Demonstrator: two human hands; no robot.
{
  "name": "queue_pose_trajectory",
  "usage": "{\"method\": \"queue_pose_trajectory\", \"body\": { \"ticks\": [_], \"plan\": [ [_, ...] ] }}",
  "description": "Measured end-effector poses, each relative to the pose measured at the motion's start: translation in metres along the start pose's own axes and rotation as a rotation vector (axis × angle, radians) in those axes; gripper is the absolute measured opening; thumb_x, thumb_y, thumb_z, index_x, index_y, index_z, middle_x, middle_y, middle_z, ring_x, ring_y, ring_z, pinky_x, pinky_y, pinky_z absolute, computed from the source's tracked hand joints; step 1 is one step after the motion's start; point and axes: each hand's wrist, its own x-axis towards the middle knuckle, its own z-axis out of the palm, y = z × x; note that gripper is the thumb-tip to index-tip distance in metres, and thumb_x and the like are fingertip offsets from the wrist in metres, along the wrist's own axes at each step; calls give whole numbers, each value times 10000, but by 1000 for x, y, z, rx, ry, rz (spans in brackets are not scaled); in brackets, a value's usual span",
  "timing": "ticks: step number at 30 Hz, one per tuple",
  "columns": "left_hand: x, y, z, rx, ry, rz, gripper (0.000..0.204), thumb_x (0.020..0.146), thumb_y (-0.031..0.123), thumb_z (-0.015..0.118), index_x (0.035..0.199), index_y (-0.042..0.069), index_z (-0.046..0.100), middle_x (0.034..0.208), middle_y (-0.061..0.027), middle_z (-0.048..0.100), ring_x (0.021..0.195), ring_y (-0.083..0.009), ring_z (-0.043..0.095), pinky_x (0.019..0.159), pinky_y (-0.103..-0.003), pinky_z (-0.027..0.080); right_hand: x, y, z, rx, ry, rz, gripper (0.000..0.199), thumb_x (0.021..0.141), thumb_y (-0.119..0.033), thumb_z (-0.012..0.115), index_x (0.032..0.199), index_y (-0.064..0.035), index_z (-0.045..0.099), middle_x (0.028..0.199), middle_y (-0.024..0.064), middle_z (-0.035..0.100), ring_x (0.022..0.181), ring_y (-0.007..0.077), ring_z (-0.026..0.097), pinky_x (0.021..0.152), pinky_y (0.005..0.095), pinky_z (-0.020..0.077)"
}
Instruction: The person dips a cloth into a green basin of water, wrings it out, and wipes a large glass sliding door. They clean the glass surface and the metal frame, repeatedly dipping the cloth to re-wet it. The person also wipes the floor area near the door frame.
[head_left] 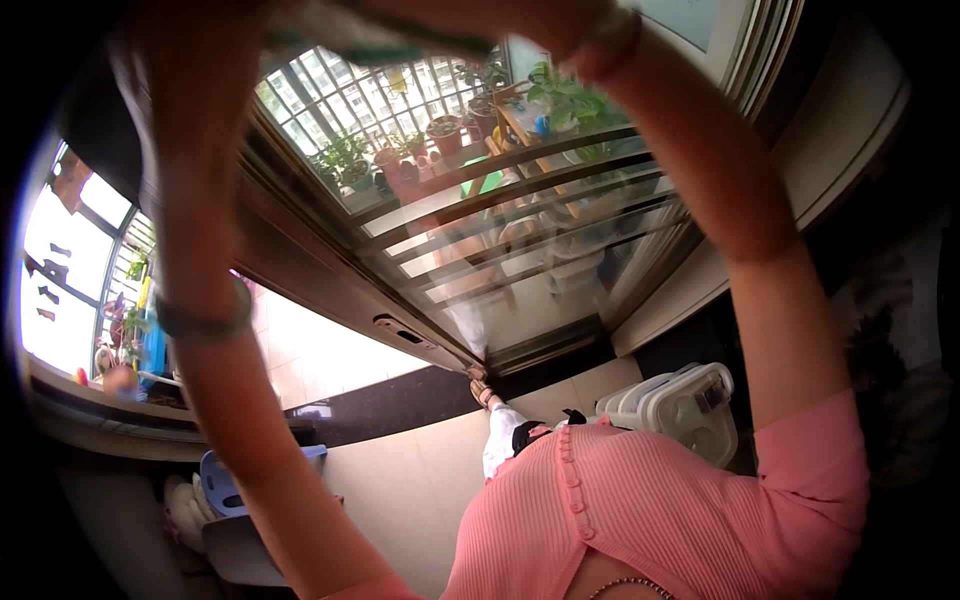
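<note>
Both my arms reach up toward a framed glass door panel [590, 200]. My right hand [490, 14], cut by the top edge, is on a pale cloth with a green edge [375, 48] near the upper part of the glass. Blur hides how its fingers lie. My left hand [195, 45] is raised at the upper left, close to the panel's brown metal frame [300, 220]. It is dark and smeared, so its fingers do not show. Lower on that frame is a recessed latch [402, 330].
Beyond the glass stand potted plants [445, 130] before a barred window [335, 95]. White lidded plastic bins [690, 405] stand on the right. A blue plastic stool [220, 485] is at the lower left. A dark threshold strip [375, 408] crosses the tiled floor [390, 495].
</note>
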Motion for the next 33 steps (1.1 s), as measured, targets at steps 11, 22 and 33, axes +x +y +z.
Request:
{"method": "queue_pose_trajectory", "body": {
  "ticks": [11,22,33],
  "plan": [
    [-186,197,-58,-102,-470,-26,412,890,172,567,1257,340,653,1462,-60,389,1345,-377,384,1082,-545,309,-266,-141,42,106,-160,407,614,920,-249,623,1467,-125,374,1507,122,328,1404,306,307,1172,432,256],
    [-314,294,-85,-386,-863,-149,596,852,104,573,1409,308,520,1529,-19,359,1418,-273,342,1138,-492,271,-401,-246,27,41,-301,937,625,829,-176,670,1407,-91,448,1335,182,538,1236,337,526,1024,448,414],
    [-164,255,-29,-335,-547,-104,607,865,234,525,1464,180,440,1583,-32,303,1478,-299,224,1195,-549,140,-277,-181,-11,80,-200,893,557,833,-136,613,1364,-21,491,1380,254,486,1242,426,497,1026,517,386]
  ]
}}
